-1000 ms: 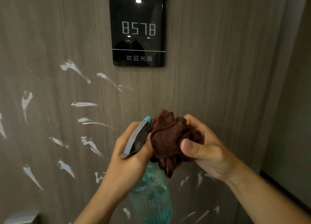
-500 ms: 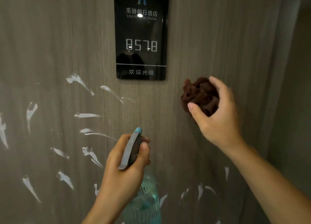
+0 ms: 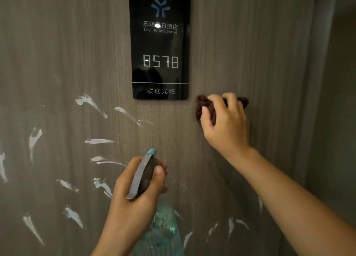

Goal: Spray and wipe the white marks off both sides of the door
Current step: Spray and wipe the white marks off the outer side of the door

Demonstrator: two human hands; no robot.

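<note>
The grey wood-grain door fills the view. White marks streak its left half, and a few more white marks sit low on the right. My left hand grips the trigger head of a teal spray bottle, nozzle toward the door. My right hand holds a bunched dark brown cloth against the door, just right of and below the room sign.
A black glossy room-number sign reading 8578 is fixed to the door at top centre. The door's right edge and a darker wall run down the right side.
My right hand has carried the cloth up from beside the spray bottle to the door near the sign's lower right corner. The view has tilted up. My left hand still holds the bottle.
</note>
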